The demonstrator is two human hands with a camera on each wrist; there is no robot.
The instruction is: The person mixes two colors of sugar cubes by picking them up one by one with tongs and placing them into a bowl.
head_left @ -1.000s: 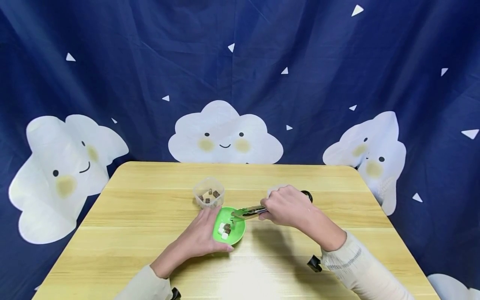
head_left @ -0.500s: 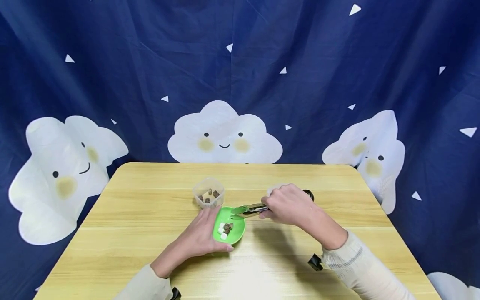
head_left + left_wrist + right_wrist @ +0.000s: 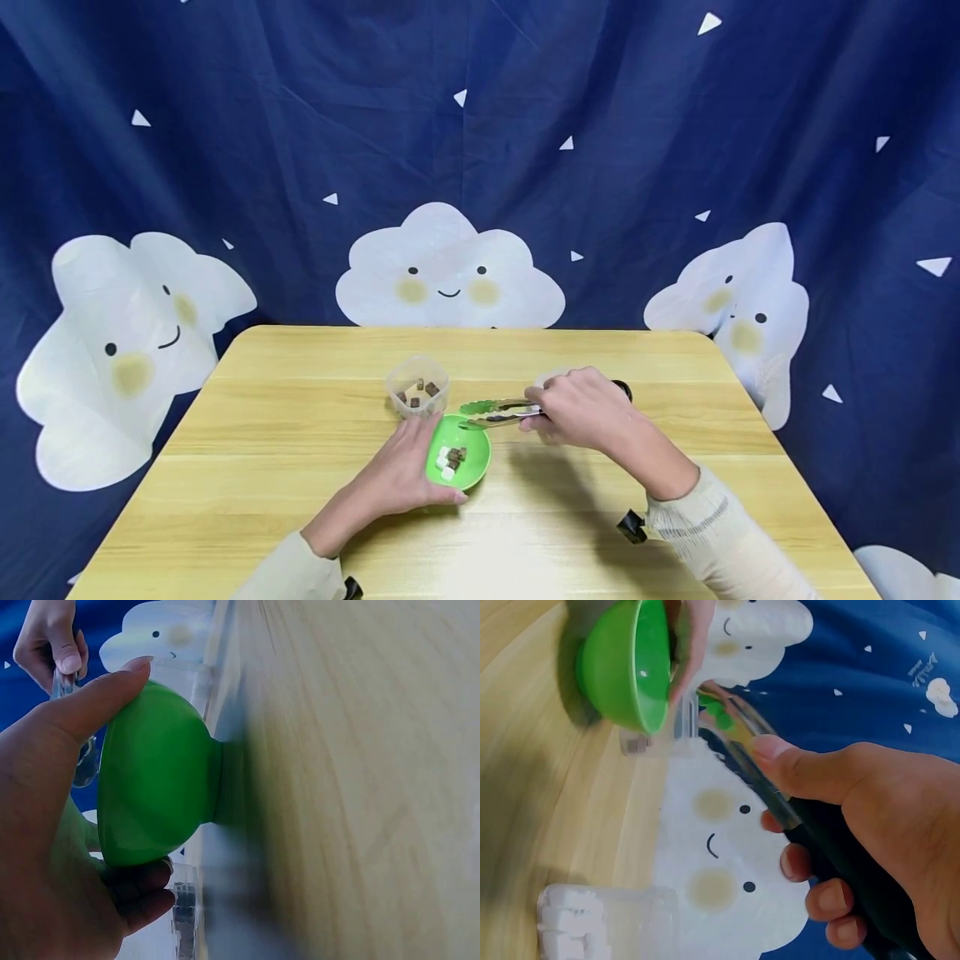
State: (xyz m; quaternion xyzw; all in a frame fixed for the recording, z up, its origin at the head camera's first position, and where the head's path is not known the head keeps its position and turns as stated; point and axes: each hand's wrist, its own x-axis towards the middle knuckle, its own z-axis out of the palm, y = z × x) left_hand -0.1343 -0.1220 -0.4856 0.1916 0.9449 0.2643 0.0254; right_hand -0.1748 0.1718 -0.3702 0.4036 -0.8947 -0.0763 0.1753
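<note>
My left hand [image 3: 397,471] holds a green bowl [image 3: 474,467] on the table, thumb at the near side and fingers at the far side. Inside it lie several white cubes [image 3: 442,460] and several brown cubes [image 3: 454,458] in one small cluster. A pair of metal tongs [image 3: 510,407] with black handles is gripped in my right hand [image 3: 588,408]. The tong tips are apart over the bowl's far right rim, with nothing visible between them. In the right wrist view, the thumb [image 3: 806,769] lies along the tongs and the fingers curl under the handle.
Just behind the bowl stands a clear plastic container [image 3: 417,367] holding several brown cubes. Another clear container [image 3: 660,919] with white cubes [image 3: 570,922] stands at the right, mostly hidden behind my right hand in the head view. A blue cloud-print curtain [image 3: 480,125] hangs behind the table.
The tongs, lower in the bowl earlier, have risen slightly and their tips have spread. One more brown cube shows in the cluster than a second ago. The left hand and bowl have stayed put.
</note>
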